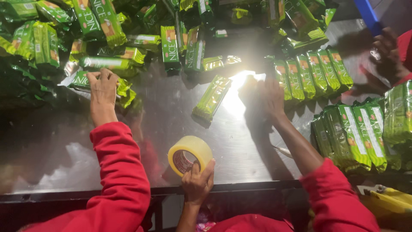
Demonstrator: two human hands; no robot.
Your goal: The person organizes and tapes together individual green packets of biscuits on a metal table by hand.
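Left hand (102, 88) rests spread fingers on a loose shiny green biscuit packet (83, 80), gripping nothing. Right hand (272, 96), open and empty, steadies a lined-up row of five green packets (313, 74). Many unsorted packets (107, 25) lie heaped on the steel desk (240, 150).

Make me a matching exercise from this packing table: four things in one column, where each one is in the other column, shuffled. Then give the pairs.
Things:
1. left hand
2. right hand
3. roll of clear tape
4. single green packet

Places:
A. lying alone and tilted on the bare middle of the metal table
B. at the near edge, held by a third hand coming from below
C. on packets at the edge of the loose pile, far left
D. at the left end of the neat row of five packets

Pairs: 1-C, 2-D, 3-B, 4-A
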